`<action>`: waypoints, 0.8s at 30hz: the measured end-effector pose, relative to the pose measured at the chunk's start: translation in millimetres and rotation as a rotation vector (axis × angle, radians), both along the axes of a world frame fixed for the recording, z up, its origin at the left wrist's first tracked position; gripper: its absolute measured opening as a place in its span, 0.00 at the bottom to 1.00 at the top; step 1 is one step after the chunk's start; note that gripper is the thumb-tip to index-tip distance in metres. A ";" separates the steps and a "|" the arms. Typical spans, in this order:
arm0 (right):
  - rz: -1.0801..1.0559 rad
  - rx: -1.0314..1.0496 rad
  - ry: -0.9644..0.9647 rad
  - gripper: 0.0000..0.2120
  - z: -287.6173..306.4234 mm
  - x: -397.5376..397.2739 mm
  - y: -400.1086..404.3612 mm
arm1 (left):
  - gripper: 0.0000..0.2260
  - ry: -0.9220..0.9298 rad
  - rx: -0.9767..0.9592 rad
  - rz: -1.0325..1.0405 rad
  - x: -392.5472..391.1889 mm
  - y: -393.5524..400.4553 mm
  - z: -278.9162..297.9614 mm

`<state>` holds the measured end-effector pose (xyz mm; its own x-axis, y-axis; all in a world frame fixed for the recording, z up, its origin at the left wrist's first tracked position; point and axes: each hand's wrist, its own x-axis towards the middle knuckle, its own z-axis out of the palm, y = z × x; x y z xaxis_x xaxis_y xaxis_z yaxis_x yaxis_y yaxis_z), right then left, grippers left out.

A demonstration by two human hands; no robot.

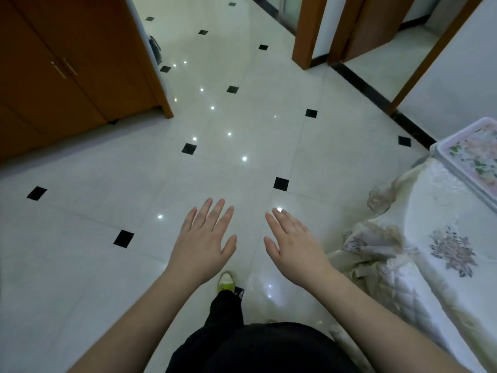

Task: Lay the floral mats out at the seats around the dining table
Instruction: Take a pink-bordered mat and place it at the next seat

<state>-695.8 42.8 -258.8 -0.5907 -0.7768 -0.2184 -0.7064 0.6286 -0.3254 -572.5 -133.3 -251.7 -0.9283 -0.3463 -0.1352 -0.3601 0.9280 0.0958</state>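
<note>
Dark clothing (258, 348) fills the bottom centre of the frame, with one trouser leg reaching forward to a yellow-green shoe (227, 281) on the floor. Both bare forearms extend forward from the lower corners. Left hand (205, 240) is held palm down over the floor, fingers straight and slightly spread, holding nothing. Right hand (291, 243) is likewise flat and palm down, fingers together, holding nothing; the two hands are side by side with a narrow gap between the thumbs, not touching. Floor (134, 184) is glossy pale tile with small black diamond insets and bright point reflections of ceiling lights. Dining table (430, 278) enters at the right edge, covered by a pale cloth with a grey flower motif and a lace-like hem hanging over the edge. Floral mat (473, 160) lies on the far part of the table at the right edge of the frame, well apart from both hands; whether it is one mat or a stack cannot be told. Wooden cabinet (67, 71) with two small handles stands at upper left. Wooden door frames (309, 30) stand at upper right.
</note>
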 end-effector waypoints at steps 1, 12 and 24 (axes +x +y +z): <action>-0.012 -0.006 0.010 0.40 -1.3 -8.2 -10.2 | 0.32 0.006 0.000 -0.013 -9.4 -13.8 -2.0; -0.235 -0.003 0.067 0.39 11.8 -84.7 -101.9 | 0.35 0.001 0.048 -0.235 -132.9 -116.9 4.2; -0.523 0.038 0.147 0.31 -4.3 -210.2 -101.4 | 0.33 0.013 0.059 -0.519 -313.2 -124.3 3.0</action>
<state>-905.9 -58.6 -263.1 -0.9225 -0.3647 -0.1268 -0.3329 0.9176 -0.2172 -885.7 -257.7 -248.7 -0.9775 0.1682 -0.1274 0.1480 0.9768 0.1545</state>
